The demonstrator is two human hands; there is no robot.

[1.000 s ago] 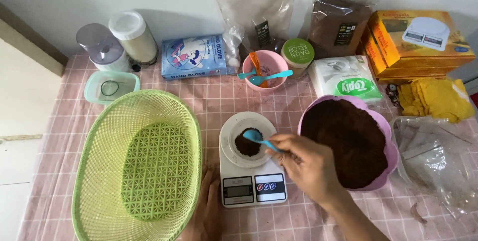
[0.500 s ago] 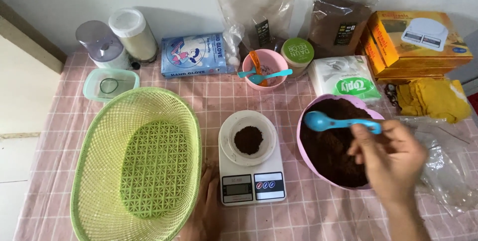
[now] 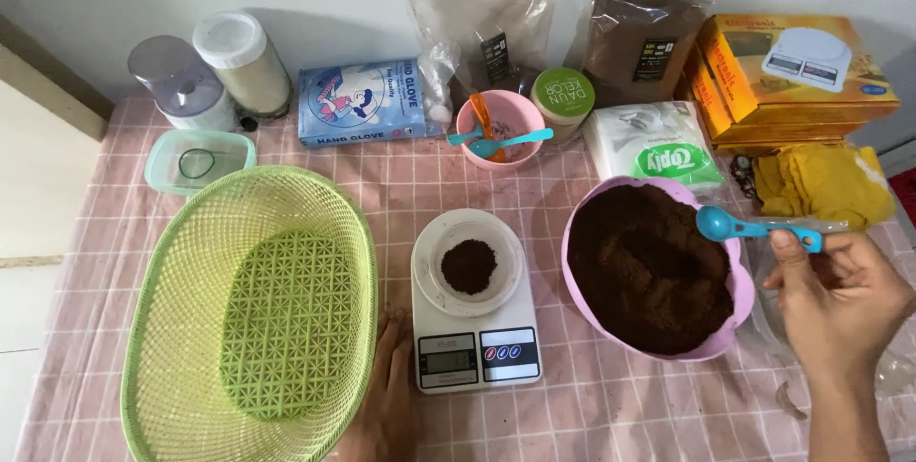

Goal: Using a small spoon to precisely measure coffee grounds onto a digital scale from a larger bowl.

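Observation:
My right hand (image 3: 840, 295) holds a blue measuring spoon (image 3: 725, 226) by its handle, its bowl over the right rim of a pink bowl (image 3: 739, 314) filled with dark brown powder (image 3: 649, 266). A white kitchen scale (image 3: 477, 352) stands in the middle, carrying a small clear dish (image 3: 506, 276) with a little heap of the powder. My left hand (image 3: 386, 395) rests flat on the pink checked cloth between the scale and a green plastic basket (image 3: 248, 319), touching the scale's left edge.
At the back stand a small pink cup (image 3: 498, 128) with spoons, a green-lidded jar (image 3: 563, 94), a blue glove box (image 3: 361, 101), two bags of powder (image 3: 641, 42), a tissue pack (image 3: 658, 147), orange boxes (image 3: 792, 66), yellow cloth (image 3: 825, 180), a lidded tub (image 3: 196, 161) and two jars (image 3: 215, 71).
My right hand has carried the blue spoon from the dish on the scale rightward across the pink bowl to its right rim. The left hand has stayed put.

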